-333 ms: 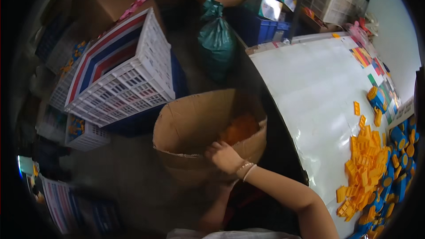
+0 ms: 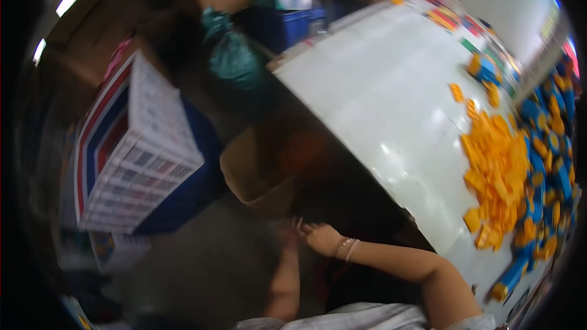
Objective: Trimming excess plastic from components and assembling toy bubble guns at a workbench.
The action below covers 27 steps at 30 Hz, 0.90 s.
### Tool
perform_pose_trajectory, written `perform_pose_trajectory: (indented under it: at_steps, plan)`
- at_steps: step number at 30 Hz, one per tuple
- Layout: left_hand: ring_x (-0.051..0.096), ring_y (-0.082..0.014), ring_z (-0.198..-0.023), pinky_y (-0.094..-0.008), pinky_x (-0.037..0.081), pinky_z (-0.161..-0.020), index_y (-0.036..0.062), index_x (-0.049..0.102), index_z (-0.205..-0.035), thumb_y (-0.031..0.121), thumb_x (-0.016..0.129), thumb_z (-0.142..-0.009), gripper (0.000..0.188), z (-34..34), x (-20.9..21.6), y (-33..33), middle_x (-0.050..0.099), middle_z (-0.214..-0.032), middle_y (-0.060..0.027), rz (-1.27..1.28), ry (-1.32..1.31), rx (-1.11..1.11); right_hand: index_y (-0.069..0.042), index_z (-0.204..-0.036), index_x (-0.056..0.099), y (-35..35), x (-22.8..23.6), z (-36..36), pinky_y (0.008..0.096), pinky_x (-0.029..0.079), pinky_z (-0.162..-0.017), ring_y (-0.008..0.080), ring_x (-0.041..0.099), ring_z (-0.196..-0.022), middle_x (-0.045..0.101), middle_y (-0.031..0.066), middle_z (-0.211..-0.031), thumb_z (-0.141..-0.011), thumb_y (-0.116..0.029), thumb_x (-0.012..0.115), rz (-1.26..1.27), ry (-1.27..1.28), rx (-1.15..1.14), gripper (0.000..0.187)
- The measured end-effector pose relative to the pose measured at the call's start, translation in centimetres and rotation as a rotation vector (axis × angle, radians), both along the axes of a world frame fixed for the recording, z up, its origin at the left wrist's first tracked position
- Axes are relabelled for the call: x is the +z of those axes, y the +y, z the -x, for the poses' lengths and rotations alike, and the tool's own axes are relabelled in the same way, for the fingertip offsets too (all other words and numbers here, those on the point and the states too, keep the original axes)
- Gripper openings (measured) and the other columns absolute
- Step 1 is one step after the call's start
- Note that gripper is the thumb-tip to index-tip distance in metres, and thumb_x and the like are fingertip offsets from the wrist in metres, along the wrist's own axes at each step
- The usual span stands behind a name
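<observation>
One cardboard box is my reference. On its near side I observe the left hand and right hand close together, the right's fingers curled; through blur I cannot tell whether either grips anything. Blurred orange matter shows inside the box. A white crate stands left of it, a green bag beyond, a white table bearing yellow pieces right.

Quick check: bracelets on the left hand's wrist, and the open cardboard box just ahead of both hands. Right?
Not quite: the head view shows the bracelets on the wrist of the right hand. The open cardboard box is just ahead of both hands.
</observation>
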State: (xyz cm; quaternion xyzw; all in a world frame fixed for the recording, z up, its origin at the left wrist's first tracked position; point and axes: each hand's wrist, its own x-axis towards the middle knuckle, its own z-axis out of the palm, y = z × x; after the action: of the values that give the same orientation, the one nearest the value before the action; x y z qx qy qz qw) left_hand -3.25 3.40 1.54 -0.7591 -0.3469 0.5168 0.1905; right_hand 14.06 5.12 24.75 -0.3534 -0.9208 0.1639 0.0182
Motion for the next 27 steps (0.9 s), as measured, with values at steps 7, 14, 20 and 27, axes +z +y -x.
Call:
perform_pose_trajectory:
  at_steps: [7, 14, 20, 27]
  plan:
    - [0.030, -0.0321, -0.127, -0.0541, 0.032, -0.098, 0.0205, 0.009, -0.140, 0.056, 0.032, -0.087, 0.068, -4.0, 9.0, 6.8, 0.018, -0.144, -0.0090, 0.029, 1.440, -1.571, -0.008, -0.106, 0.055, -8.6, 10.2, -14.3, 0.0332, 0.050, -0.071, 0.0238, 0.058, -0.088, 0.057, 0.0081, -0.100, -0.082, -0.016, 0.055, 0.274, 0.595, -0.399, 0.025]
    - [0.045, -0.0256, -0.108, -0.0378, 0.038, -0.092, 0.0053, 0.027, -0.130, 0.034, 0.039, -0.090, 0.050, -15.2, 22.2, 7.5, 0.044, -0.120, -0.0146, 0.333, 2.930, -1.362, -0.003, -0.107, 0.053, -21.4, 15.8, -24.5, 0.0332, 0.048, -0.075, 0.0289, 0.058, -0.087, 0.058, 0.0146, -0.100, -0.071, -0.002, 0.063, -0.609, 0.576, -1.410, 0.037]
    - [0.037, -0.0270, -0.116, -0.0393, 0.031, -0.097, -0.0030, 0.026, -0.127, 0.026, 0.044, -0.086, 0.054, -27.8, 34.5, 4.6, 0.037, -0.124, -0.0163, -0.377, 3.577, -0.132, -0.002, -0.121, 0.041, -30.2, 16.4, -27.1, 0.0392, 0.033, -0.097, 0.0322, 0.040, -0.117, 0.044, 0.0165, -0.122, -0.070, -0.003, 0.063, -0.826, 0.262, -1.872, 0.055]
    - [0.033, -0.0394, -0.119, -0.0451, 0.024, -0.102, 0.0030, 0.036, -0.126, 0.009, 0.066, -0.068, 0.065, -38.2, 36.6, -2.9, 0.036, -0.127, -0.0211, -1.704, 3.972, 1.009, -0.003, -0.123, 0.041, -38.4, 15.3, -33.3, 0.0416, 0.027, -0.102, 0.0340, 0.029, -0.125, 0.038, 0.0162, -0.128, -0.076, -0.008, 0.059, -0.855, -0.069, -2.113, 0.051]
